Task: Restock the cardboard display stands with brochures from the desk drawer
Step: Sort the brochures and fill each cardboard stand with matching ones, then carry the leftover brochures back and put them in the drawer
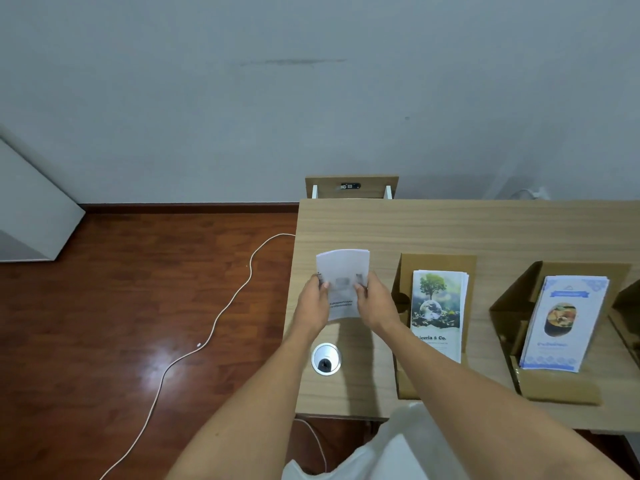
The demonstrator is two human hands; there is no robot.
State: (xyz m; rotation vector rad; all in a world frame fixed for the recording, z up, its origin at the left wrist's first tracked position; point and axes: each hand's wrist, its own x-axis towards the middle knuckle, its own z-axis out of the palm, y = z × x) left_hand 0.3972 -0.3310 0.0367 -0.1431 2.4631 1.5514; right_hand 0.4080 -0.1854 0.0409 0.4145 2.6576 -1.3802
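Observation:
A stack of white brochures point(343, 271) is held upright over the left part of the desk point(450, 226). My left hand point(311, 304) grips its left edge and my right hand point(375, 306) grips its right edge. To the right stands a cardboard display stand point(436, 263) holding brochures with a tree and globe picture point(437, 306). Further right a second cardboard stand point(561, 389) holds blue-bordered brochures with a food picture point(564, 323). Behind the desk's far edge an open drawer point(351, 185) sticks out; its inside is hidden.
A round metal cable grommet point(326, 359) is set in the desk near the front left. Part of a third cardboard stand point(628, 317) shows at the right edge. A white cable point(221, 313) runs across the wooden floor on the left. A grey cabinet point(31, 216) stands at far left.

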